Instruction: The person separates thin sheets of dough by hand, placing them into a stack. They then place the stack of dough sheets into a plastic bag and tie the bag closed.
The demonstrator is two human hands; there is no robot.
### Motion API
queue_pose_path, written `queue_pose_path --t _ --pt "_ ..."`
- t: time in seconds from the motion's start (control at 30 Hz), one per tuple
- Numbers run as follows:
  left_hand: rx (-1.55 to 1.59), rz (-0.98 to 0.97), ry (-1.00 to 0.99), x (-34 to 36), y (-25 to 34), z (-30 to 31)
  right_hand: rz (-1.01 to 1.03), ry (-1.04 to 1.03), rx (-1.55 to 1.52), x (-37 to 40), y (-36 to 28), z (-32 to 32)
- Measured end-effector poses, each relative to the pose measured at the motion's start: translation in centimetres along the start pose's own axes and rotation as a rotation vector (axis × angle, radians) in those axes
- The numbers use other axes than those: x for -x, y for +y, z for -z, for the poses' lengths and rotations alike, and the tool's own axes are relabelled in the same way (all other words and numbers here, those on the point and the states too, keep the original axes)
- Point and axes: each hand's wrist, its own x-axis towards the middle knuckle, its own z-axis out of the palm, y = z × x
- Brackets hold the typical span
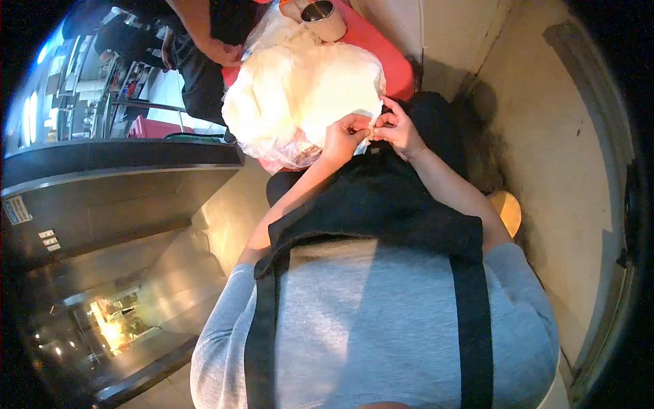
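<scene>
A large, crumpled white cloth-like sheet lies spread out in front of me, with clear plastic showing along its lower edge. At its near right corner my left hand is closed, thumb and fingertips pinched together. Facing it and almost touching is my right hand, also pinched, with one finger raised against the sheet's edge. Between both sets of fingertips is a bit of thin white material. It appears to belong to the sheet's edge, but the fingers partly cover it.
Beneath the sheet is a red surface, with a cup of dark contents at the back. Another person's hand is near the sheet's far left. A stained wall runs along my right, a dark metal counter along my left.
</scene>
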Motion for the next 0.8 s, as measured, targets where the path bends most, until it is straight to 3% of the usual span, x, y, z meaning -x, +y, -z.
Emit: queue_pose_path --t 0.13,0.23,0.33,0.43,0.53,0.73,0.8 --pt "-0.368 -0.006 0.099 -0.3 -0.3 0.4 -0.004 -0.015 0.061 0.2 0.0 0.0" --pt "-0.464 -0.065 0.285 -1.0 -0.3 1.7 -0.034 0.061 -0.013 0.2 -0.4 0.1" --pt "-0.425 -0.017 0.321 -1.2 -0.9 2.5 -0.006 0.077 -0.11 0.0 -0.1 0.3" --pt "-0.389 -0.12 0.18 -0.8 -1.7 1.0 -0.025 0.125 0.092 -0.5 0.4 -0.3" --pt "-0.396 -0.129 0.146 0.4 -0.1 -0.5 0.17 0.074 0.23 -0.6 1.7 -0.6" --pt "-0.224 0.008 0.287 -0.5 -1.3 0.9 0.036 0.067 0.236 -0.5 1.5 0.5" --pt "-0.187 -0.045 0.237 -0.2 -0.5 0.5 0.025 0.03 0.309 -0.3 1.5 -0.3"
